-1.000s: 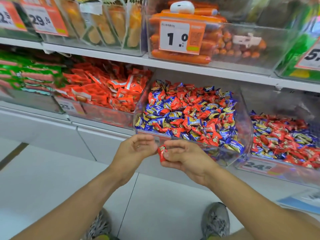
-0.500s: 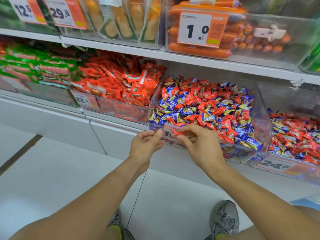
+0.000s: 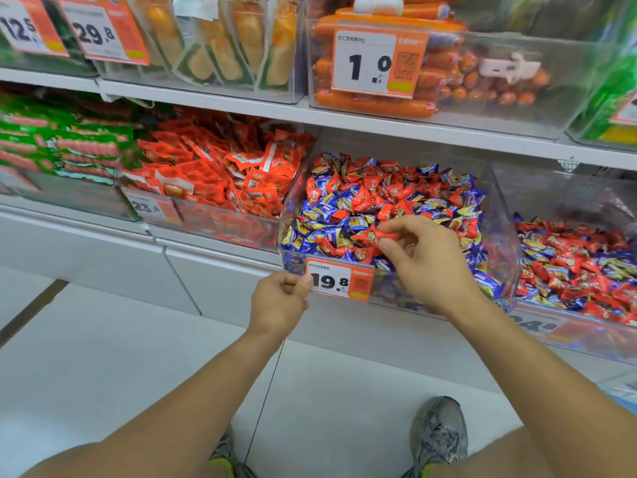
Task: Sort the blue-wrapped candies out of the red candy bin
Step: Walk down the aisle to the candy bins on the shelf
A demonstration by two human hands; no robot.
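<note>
Right hand (image 3: 425, 262) over the bin (image 3: 501, 215), thumb and forefinger pinching a red candy (image 3: 370, 236) just above the heap. Blue candies (image 3: 320, 208) lie mixed through the reds, thickest at the front and left of the bin. Left hand (image 3: 279, 301) below the bin's front edge, fingers loosely curled beside the price tag (image 3: 339, 281); I see nothing in it.

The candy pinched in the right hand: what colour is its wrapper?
Red, with a small printed design; the candy shows in the head view, pinched by the right hand.
</note>
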